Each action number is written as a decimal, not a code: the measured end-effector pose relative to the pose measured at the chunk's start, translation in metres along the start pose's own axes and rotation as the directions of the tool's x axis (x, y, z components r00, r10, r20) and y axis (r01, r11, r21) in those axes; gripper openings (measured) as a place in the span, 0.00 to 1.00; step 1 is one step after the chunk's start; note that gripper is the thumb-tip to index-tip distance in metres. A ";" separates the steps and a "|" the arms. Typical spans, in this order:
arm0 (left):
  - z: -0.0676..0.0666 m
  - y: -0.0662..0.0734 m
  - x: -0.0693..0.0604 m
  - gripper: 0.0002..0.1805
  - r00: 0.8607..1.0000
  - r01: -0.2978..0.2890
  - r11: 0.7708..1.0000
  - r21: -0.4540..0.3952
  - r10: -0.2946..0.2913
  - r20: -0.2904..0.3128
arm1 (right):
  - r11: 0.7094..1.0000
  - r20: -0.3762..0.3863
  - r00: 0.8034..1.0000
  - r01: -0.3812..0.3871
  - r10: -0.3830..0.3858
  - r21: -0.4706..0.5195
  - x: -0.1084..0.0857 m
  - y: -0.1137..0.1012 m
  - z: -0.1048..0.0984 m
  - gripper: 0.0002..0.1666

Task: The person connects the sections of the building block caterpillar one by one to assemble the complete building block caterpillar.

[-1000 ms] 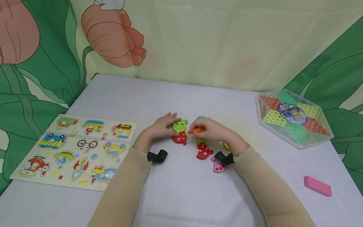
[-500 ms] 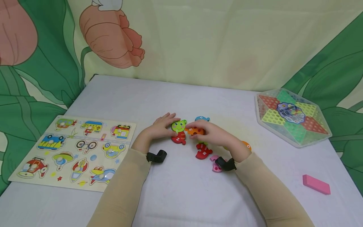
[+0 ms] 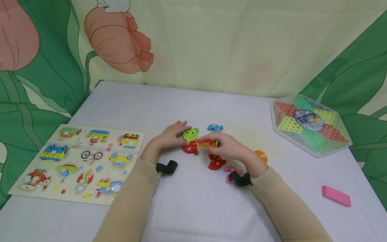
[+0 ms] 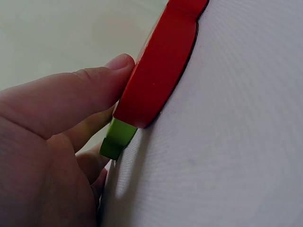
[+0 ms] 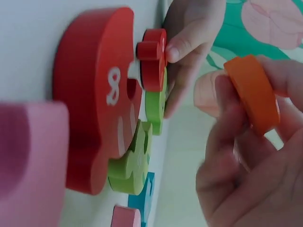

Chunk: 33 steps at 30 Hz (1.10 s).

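My left hand [image 3: 169,137] rests beside a green smiling caterpillar-head puzzle piece [image 3: 189,134] and the red puzzle piece marked 2 [image 3: 188,149] below it. Its thumb touches the red piece's edge in the left wrist view, while the other fingers lie by the green one. My right hand [image 3: 226,147] pinches an orange spotted puzzle piece [image 5: 255,94] between thumb and fingers, above the table and close to the red 2 piece's right side. Beneath that hand lie a red piece marked 8 [image 5: 90,109] and a green piece [image 5: 135,163], partly hidden in the head view.
A blue piece [image 3: 215,127], a pink piece [image 3: 230,171] and an orange piece marked 10 [image 3: 261,156] lie around the right hand. A wooden vehicle peg puzzle board [image 3: 74,161] stands left. At right are a hexagonal game box [image 3: 312,124] and a pink block [image 3: 336,195].
My right hand has lowered the orange spotted piece and brought it left, up to the red 2 piece. The orange 10 piece has come into sight. My left hand stays in place.
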<state>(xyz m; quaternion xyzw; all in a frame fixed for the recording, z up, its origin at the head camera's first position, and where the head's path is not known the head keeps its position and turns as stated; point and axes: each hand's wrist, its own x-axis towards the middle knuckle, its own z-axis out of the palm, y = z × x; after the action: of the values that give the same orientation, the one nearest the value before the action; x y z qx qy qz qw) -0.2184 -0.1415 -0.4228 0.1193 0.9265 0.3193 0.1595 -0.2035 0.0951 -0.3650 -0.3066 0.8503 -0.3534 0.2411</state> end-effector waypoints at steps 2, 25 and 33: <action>0.001 -0.001 -0.001 0.36 1.000 -0.003 1.000 -0.001 0.003 -0.003 | 1.000 -0.009 1.000 -0.015 0.015 -0.009 -0.002 -0.001 0.002 0.21; 0.000 -0.001 -0.005 0.36 1.000 -0.002 1.000 -0.002 0.002 -0.005 | 0.999 0.070 0.997 -0.042 0.041 0.020 0.001 0.000 0.026 0.29; -0.001 0.000 -0.004 0.36 1.000 -0.015 1.000 -0.005 0.015 0.005 | 0.996 0.052 0.996 -0.079 0.077 0.031 0.001 0.004 0.030 0.25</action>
<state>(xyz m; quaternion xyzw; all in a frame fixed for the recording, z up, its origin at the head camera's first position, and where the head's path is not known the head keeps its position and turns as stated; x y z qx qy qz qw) -0.2152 -0.1432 -0.4208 0.1264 0.9244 0.3225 0.1596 -0.1872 0.0826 -0.3869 -0.2781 0.8492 -0.3500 0.2812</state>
